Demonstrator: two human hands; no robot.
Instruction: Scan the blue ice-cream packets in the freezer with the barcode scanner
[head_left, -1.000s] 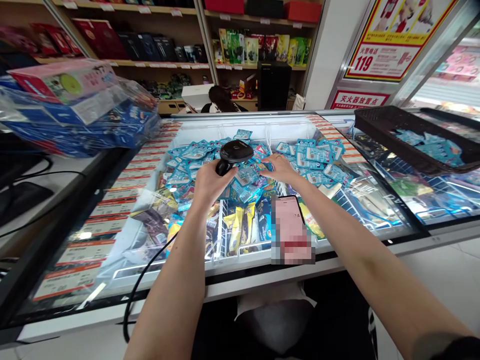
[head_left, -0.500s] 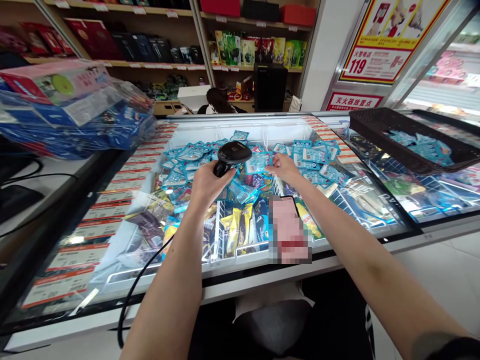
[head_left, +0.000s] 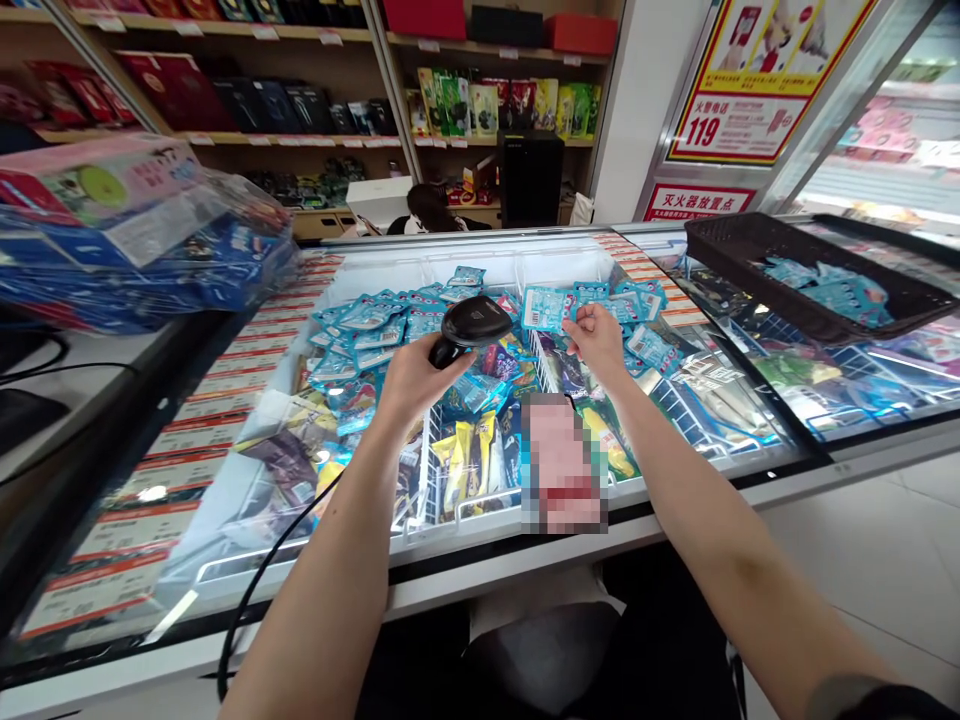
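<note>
My left hand (head_left: 421, 378) is wrapped round the handle of a black barcode scanner (head_left: 478, 319), its head tilted toward the right. A black cable trails down along my left forearm. My right hand (head_left: 598, 343) pinches the right end of a blue packet (head_left: 550, 308), whose printed side faces up. Below and around both hands, many similar blue packets (head_left: 371, 310) lie in a loose pile on the glass top of a freezer (head_left: 247, 500). A phone (head_left: 564, 465), blurred out, rests on the glass near the front edge, below my right hand.
A dark brown basket (head_left: 817, 320) with blue packets stands at the right. Plastic-wrapped boxes (head_left: 142, 240) are stacked at the left. Wrapped ice creams (head_left: 469, 460) show through the glass. Behind the freezer, a person (head_left: 431, 208) sits low before the shelves (head_left: 300, 135).
My right hand has moved right with a blue packet, away from the scanner, and the packet now lies flatter to view. The scanner stays in my left hand. The whole view has shifted slightly.
</note>
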